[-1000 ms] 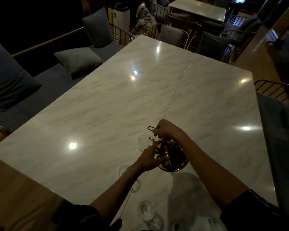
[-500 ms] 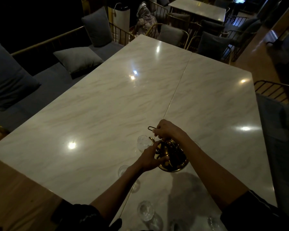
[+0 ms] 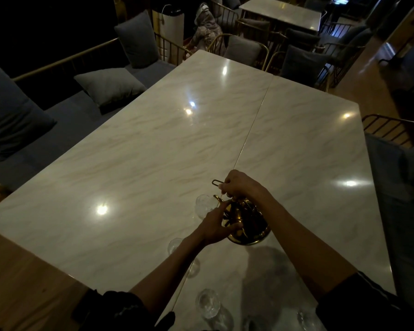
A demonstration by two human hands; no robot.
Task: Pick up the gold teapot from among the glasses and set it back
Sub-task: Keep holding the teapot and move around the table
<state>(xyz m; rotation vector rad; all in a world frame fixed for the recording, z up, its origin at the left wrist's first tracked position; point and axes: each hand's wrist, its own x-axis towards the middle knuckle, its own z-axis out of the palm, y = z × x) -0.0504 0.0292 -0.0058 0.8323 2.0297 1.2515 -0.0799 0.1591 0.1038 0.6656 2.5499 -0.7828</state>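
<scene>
Nothing shifted since a second ago, right hand (image 3: 240, 186) gripping gold teapot (image 3: 245, 225) handle, left hand (image 3: 215, 226) cupping its left side, glasses (image 3: 203, 204) near left, marble table (image 3: 153, 151)

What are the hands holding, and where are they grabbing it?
Both hold the gold teapot. The right hand grips its handle at the top; the left hand holds its round side, thumb and fingers curled around it.

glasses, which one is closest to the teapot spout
The glass just left of the teapot, beyond the left hand. The other glasses sit nearer the table's near edge.
</scene>
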